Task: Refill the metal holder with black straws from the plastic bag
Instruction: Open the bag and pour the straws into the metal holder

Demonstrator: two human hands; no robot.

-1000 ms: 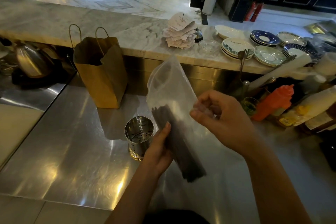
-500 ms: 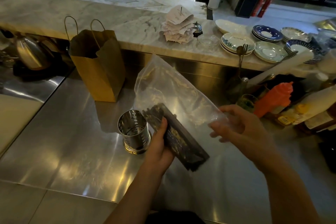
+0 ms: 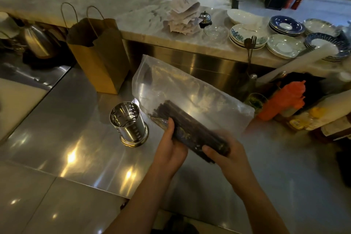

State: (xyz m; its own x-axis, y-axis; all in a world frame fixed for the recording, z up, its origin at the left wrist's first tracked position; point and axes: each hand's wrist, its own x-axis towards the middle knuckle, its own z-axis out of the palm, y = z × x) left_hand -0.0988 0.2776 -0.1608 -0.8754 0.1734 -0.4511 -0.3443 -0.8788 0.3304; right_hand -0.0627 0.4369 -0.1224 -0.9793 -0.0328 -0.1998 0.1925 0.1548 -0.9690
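On the far left a kettle point(image 3: 40, 42) sits in shadow, and a brown paper bag point(image 3: 98, 57) stands upright on the steel desk point(image 3: 62, 138). Just right of it and nearer the person stands the metal holder point(image 3: 129, 123), upright, mouth open upward and, as far as can be seen, empty.

Right of the holder the left hand point(image 3: 171, 150) wraps its grip around the near-left part of a bundle of black straws point(image 3: 190, 129), pressing them through the plastic bag point(image 3: 190, 91) that encloses them. The bundle's long axis runs diagonally, from upper left near the holder's rim down to the lower right, roughly level rather than upright. The right hand point(image 3: 224, 156) closes its grip on the lower-right end of the bundle, also through the plastic. The loose, empty part of the bag billows up and back behind the hands.

The holder lies to the left of both hands, close to the bundle's upper-left end, so the left hand is nearer. The straws probably must come out of the bag and be tipped upright before they can drop in.
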